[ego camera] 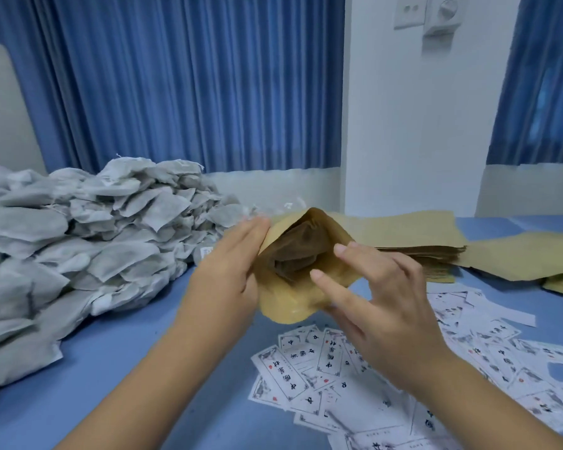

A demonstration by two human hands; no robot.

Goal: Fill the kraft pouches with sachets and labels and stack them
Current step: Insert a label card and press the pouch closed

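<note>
A kraft pouch [286, 297] is held up above the blue table [117, 345], its mouth spread open toward me, with a dark sachet visible inside. My left hand [228, 271] grips the pouch's left edge. My right hand [371, 293] holds the right edge, its forefinger and middle finger stretched over the mouth. A big heap of grey-white sachets [78, 235] lies at the left. White printed labels [322, 368] are scattered below the pouch and to the right.
A stack of flat kraft pouches [420, 235] lies behind my right hand, with more pouches [527, 258] spread to the right. Blue curtains [189, 79] and a white wall [413, 118] close off the back of the table.
</note>
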